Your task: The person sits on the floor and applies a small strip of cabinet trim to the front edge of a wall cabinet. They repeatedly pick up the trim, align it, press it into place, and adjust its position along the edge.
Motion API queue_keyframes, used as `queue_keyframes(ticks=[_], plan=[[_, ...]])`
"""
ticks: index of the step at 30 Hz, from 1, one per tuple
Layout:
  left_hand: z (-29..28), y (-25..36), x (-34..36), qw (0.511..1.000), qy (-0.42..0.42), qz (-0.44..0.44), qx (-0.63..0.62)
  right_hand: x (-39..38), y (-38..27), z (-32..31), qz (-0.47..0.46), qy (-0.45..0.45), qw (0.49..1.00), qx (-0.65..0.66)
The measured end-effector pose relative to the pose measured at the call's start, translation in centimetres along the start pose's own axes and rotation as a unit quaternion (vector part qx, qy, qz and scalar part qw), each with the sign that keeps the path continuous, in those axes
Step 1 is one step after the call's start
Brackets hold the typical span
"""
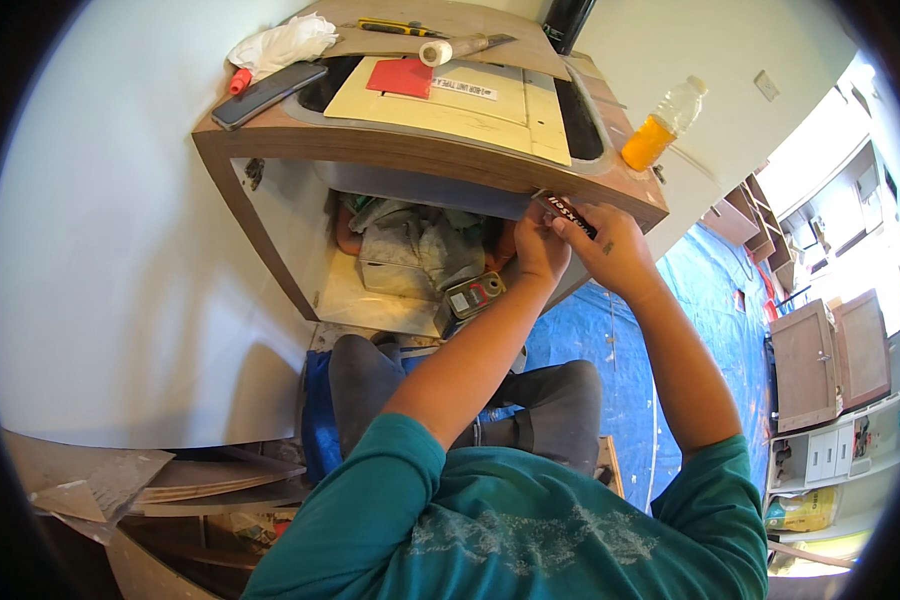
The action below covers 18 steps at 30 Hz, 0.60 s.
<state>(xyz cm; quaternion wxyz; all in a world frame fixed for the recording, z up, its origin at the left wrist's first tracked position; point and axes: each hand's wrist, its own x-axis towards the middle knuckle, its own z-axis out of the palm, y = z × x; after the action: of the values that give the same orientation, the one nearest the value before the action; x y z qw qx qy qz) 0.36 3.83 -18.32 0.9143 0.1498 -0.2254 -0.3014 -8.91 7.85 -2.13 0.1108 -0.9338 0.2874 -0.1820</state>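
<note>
My left hand (544,243) and my right hand (608,240) are close together at the right end of the cabinet's front edge (420,150). Their fingers are closed on a slim dark item with white lettering (572,216), perhaps a tube, held slanting just under the worktop's lip. My left fingers are around its upper left end; my right fingers grip it lower down, to the right. The fingertips are partly hidden. Beneath the worktop, the open cabinet holds grey cloths (420,245) on a pale container and a metal tin (470,298).
On the worktop are a bottle of orange liquid (650,137), phone (268,95), white bundle (282,40), yellow boards (490,130), red card (398,77), roll (438,53) and yellow-black cutter (390,26). Blue sheeting (690,320) covers the floor; loose panels (200,475) lie lower left, cabinet doors (805,365) stand right.
</note>
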Motion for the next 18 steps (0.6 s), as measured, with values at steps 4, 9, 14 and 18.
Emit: queue_keyframes(ticks=[4,9,14,18], plan=[[-0.1,-0.3,0.0,0.999,-0.024,-0.012,-0.028,-0.5,1.2,0.8,-0.023,0.041,0.999,0.006],[-0.5,2.0,-1.0,0.991,0.024,-0.022,0.127,0.1,0.9,0.6,-0.007,0.003,1.000,-0.019],[-0.2,7.2,-3.1,0.990,-0.006,-0.073,0.123,0.4,0.5,1.5,0.006,0.040,0.999,-0.023],[1.9,9.2,-3.1,0.974,-0.021,-0.089,0.210,0.4,1.6,2.0,-0.021,0.057,0.998,-0.009]])
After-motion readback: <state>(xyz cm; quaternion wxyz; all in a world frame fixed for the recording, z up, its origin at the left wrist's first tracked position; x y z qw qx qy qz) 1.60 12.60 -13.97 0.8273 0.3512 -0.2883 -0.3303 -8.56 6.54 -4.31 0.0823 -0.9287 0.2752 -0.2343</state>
